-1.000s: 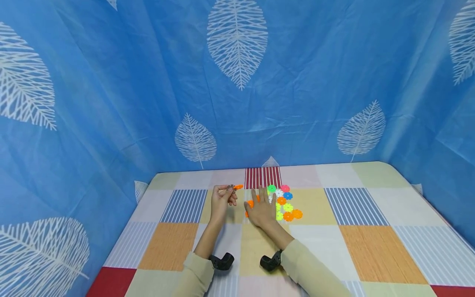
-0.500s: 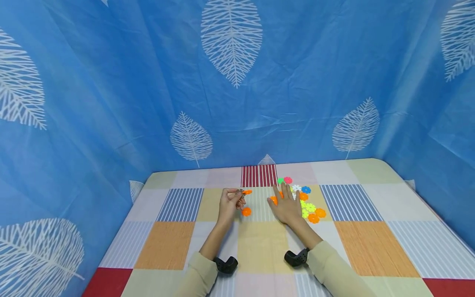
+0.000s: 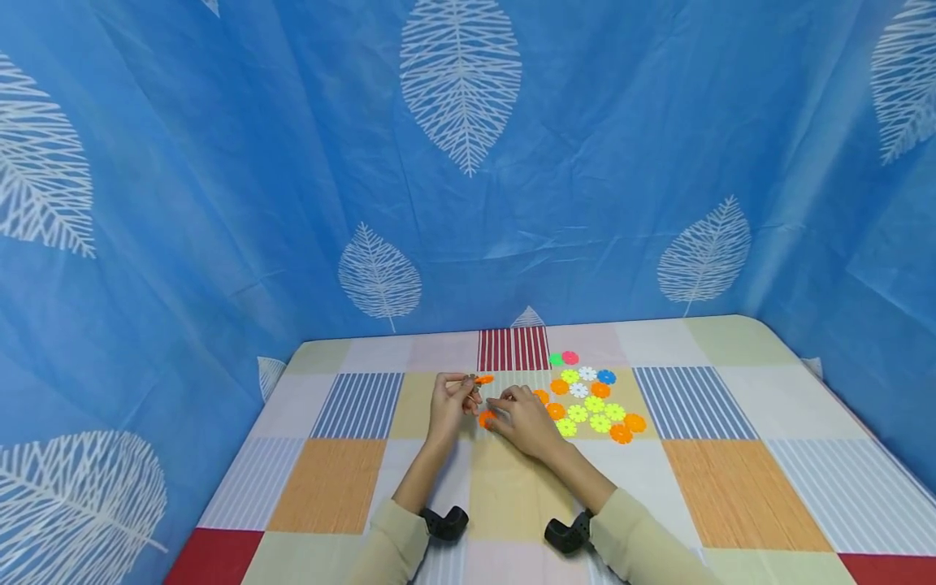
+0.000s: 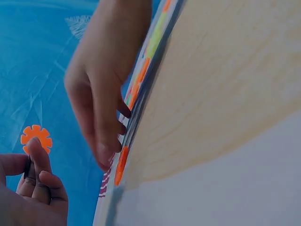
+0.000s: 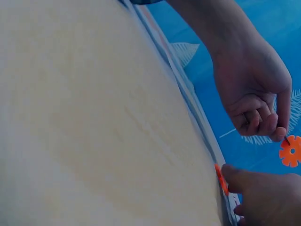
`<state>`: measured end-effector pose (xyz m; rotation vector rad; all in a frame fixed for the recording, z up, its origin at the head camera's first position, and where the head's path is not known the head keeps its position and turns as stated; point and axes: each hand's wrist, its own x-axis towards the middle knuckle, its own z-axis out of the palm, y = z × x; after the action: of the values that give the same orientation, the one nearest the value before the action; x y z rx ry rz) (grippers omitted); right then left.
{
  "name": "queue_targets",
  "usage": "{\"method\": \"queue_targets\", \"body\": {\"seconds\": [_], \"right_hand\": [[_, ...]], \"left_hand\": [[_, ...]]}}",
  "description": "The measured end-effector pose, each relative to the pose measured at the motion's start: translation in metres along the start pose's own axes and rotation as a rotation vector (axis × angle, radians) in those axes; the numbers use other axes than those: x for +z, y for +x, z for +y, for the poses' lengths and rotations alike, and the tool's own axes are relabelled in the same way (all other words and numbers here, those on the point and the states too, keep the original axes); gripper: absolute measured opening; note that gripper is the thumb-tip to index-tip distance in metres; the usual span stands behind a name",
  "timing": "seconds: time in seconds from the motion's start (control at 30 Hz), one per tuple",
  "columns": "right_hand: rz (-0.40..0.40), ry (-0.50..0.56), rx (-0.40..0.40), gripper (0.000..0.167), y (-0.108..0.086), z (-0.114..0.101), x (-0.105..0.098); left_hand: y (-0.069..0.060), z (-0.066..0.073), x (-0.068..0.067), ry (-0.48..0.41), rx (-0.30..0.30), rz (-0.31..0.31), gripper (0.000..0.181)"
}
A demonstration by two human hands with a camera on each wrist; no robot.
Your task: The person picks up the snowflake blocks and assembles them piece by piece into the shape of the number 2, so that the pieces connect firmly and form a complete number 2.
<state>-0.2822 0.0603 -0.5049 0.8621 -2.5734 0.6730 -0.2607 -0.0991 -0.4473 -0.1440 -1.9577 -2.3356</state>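
My left hand (image 3: 448, 410) is raised off the table and pinches a dark piece joined to an orange notched disc (image 3: 486, 379). That raised disc (image 4: 36, 138) stands beyond the fingertips in the left wrist view. Low over the table, my right hand (image 3: 528, 422) has bent fingers, with thumb and index finger apart around the edge of a flat orange disc (image 3: 486, 418). The right wrist view shows the right thumb (image 5: 233, 176) against or very close to this lying disc (image 5: 221, 180); firm contact cannot be told.
To the right of my right hand lie several loose notched discs: orange (image 3: 621, 434), yellow (image 3: 615, 413), white (image 3: 578, 390), blue (image 3: 606, 377), green (image 3: 556, 360) and pink (image 3: 570, 357). A patchwork cloth (image 3: 329, 487) covers the table; a blue curtain (image 3: 570, 268) hangs behind.
The right hand, spread flat over the discs, has moved left toward the left hand and bent its fingers. One orange disc now lies apart from the others, by the left hand, which keeps its pinch.
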Motion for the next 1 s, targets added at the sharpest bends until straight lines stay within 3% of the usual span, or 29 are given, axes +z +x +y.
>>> {"method": "queue_targets", "body": {"seconds": [0.1,0.17,0.27,0.43,0.57,0.7,1.0], "right_hand": [[-0.003,0.038,0.033,0.026,-0.003,-0.003,0.004],[0.016,0.119,0.08,0.022,-0.007,-0.003,0.004],[0.08,0.32,0.215,0.021,-0.015,-0.001,0.001],[0.287,0.789,0.53,0.02,-0.021,0.004,-0.017],[0.358,1.028,0.629,0.023,-0.021,0.007,-0.03],[0.341,1.089,0.648,0.026,-0.021,0.008,-0.034],[0.342,1.121,0.638,0.023,-0.023,0.005,-0.03]], "left_hand": [[0.0,-0.006,0.001,-0.005,-0.004,-0.033,0.017],[-0.001,-0.01,0.003,-0.007,-0.003,-0.051,0.017],[-0.002,-0.015,0.006,-0.004,-0.009,-0.074,0.018],[-0.005,-0.019,0.01,0.038,-0.021,-0.087,0.018],[-0.006,-0.021,0.012,0.051,-0.028,-0.111,0.018],[-0.007,-0.02,0.014,0.053,-0.019,-0.154,0.019],[-0.009,-0.023,0.016,0.035,-0.003,-0.219,0.021]]}}
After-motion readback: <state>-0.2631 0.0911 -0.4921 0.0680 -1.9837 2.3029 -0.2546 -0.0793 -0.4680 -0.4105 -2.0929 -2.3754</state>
